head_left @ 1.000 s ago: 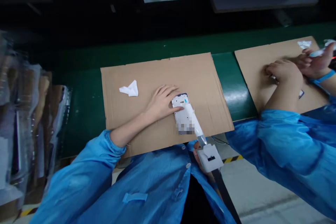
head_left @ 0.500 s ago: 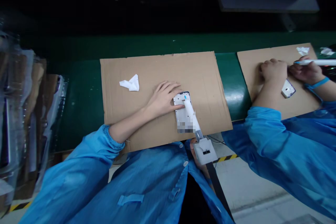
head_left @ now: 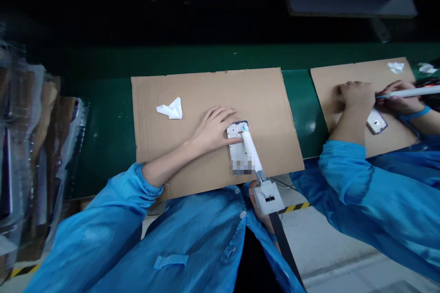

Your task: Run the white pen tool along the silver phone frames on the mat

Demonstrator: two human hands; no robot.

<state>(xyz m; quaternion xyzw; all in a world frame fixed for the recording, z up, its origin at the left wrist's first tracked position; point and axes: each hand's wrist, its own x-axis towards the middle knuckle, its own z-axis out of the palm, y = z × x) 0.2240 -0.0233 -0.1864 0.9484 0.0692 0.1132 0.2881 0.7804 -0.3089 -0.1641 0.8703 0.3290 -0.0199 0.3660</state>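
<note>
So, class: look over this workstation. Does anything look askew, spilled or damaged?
Only a crumpled white wipe lying loose on the cardboard sheet, apart from the phone frame. Nothing looks spilled or broken.

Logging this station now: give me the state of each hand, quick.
Left hand: open, fingers spread, pressing on the phone frame.
Right hand: mostly hidden, closed around the white dispensing tool.

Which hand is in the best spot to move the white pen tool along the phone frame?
Right, probably. The right hand grips the white pen tool, whose blue tip sits on the phone frame. The left hand lies flat at the frame's edge on the cardboard sheet, apparently steadying it.
</note>
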